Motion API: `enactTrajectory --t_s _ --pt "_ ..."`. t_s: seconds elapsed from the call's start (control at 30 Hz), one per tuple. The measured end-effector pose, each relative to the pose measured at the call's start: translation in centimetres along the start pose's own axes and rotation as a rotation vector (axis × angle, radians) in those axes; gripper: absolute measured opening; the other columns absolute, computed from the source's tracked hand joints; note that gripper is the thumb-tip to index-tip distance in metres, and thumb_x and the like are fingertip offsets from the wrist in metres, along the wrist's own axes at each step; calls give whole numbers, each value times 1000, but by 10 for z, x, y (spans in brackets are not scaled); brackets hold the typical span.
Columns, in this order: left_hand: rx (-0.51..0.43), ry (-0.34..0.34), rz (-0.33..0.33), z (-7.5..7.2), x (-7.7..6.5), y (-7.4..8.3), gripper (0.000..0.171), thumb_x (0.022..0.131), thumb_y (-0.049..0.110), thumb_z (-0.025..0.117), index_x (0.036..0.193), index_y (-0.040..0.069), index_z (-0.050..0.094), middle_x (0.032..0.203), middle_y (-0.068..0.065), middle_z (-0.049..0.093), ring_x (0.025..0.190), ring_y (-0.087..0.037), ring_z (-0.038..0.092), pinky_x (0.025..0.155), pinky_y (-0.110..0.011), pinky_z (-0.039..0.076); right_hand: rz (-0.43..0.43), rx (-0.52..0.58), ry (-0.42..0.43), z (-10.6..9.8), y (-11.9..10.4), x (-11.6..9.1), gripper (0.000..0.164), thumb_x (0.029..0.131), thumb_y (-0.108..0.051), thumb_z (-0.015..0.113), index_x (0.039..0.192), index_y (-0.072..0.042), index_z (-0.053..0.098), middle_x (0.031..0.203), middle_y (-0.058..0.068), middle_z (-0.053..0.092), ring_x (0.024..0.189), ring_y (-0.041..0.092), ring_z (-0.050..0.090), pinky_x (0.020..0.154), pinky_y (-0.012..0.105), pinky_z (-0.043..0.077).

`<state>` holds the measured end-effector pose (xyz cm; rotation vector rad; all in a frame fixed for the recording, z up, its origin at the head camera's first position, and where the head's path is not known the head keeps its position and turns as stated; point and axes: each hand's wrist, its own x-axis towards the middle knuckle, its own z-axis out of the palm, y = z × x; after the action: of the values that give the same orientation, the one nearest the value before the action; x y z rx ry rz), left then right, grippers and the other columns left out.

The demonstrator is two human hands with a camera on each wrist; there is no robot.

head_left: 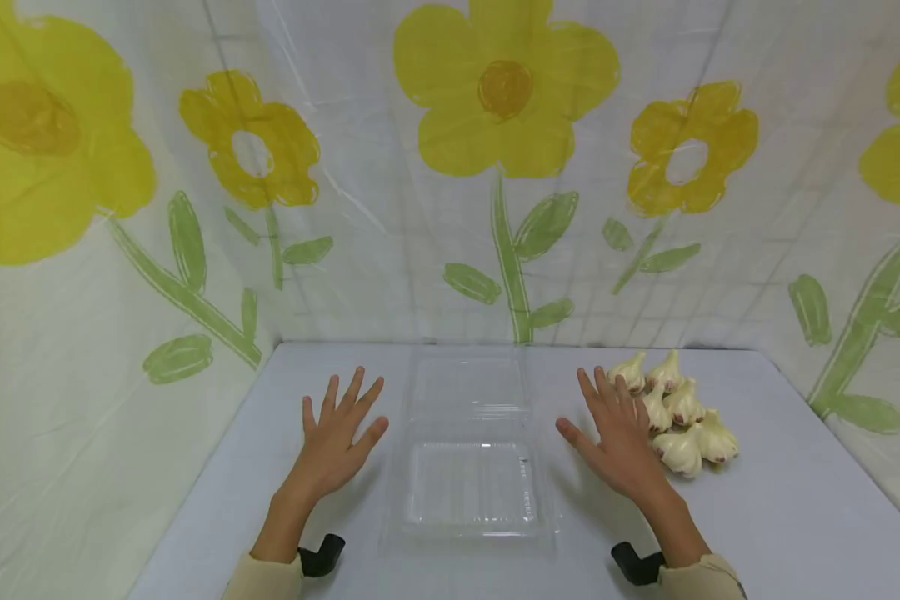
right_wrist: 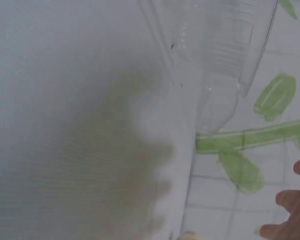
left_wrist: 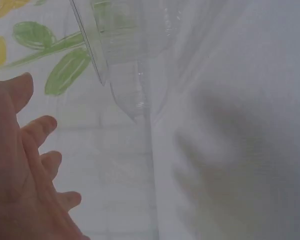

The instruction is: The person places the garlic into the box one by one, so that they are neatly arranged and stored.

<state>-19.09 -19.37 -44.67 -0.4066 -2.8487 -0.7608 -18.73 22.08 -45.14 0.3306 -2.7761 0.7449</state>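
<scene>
A clear plastic clamshell box point(head_left: 468, 533) lies unfolded on the white table, its lid point(head_left: 468, 383) spread toward the back. To its left my left hand point(head_left: 337, 442) hovers with fingers spread and nothing in it. On the other side my right hand point(head_left: 618, 437) is held the same way, fingers spread. Several garlic bulbs point(head_left: 678, 454) sit in a cluster just right of the right hand, which overlaps some of them in the head view. Both wrist views show the clear box point(left_wrist: 140, 40) beyond the fingers, and hand shadows fall on the tabletop.
A white curtain point(head_left: 367, 275) printed with yellow flowers hangs behind the table and along both sides. The white tabletop point(head_left: 795, 517) ends at the curtain. Black wrist mounts point(head_left: 322, 556) stick out inward from both cream sleeves point(head_left: 266, 579).
</scene>
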Motion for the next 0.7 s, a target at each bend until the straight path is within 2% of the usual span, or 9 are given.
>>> enactTrajectory --t_s 0.2,0.3,0.43,0.53,0.7 --pt "-176 -134 66 5 -7 -2 67 103 46 55 162 30 27 173 -5 11 158 -44 11 115 -77 -5 -36 59 -71 10 -2 -9 87 96 -52 64 165 -27 18 171 17 15 157 49 3 114 78 4" --pt "-296 -234 109 7 -11 -3 73 100 38 63 162 29 27 173 -6 10 157 -43 13 114 -80 0 -76 94 -109 17 -5 -14 84 95 -50 66 164 -26 24 169 18 22 154 51 13 113 77 8" --pt "-401 -337 165 10 -15 -6 76 96 28 69 162 24 31 173 -9 11 157 -44 13 112 -81 13 -106 150 -178 23 -8 -19 78 96 -49 66 161 -22 33 165 18 34 150 53 24 111 74 15" --pt "-411 -354 193 12 -16 -10 77 94 26 70 161 23 33 173 -10 12 156 -44 15 112 -78 22 -90 174 -223 25 -9 -21 76 96 -50 65 160 -23 34 162 15 40 150 51 27 112 72 16" --pt "-395 -335 192 17 -16 -13 74 95 27 71 160 26 35 173 -5 13 157 -40 16 115 -74 24 -62 209 -269 29 -8 -22 74 100 -49 59 163 -25 28 158 11 47 147 45 36 112 73 22"
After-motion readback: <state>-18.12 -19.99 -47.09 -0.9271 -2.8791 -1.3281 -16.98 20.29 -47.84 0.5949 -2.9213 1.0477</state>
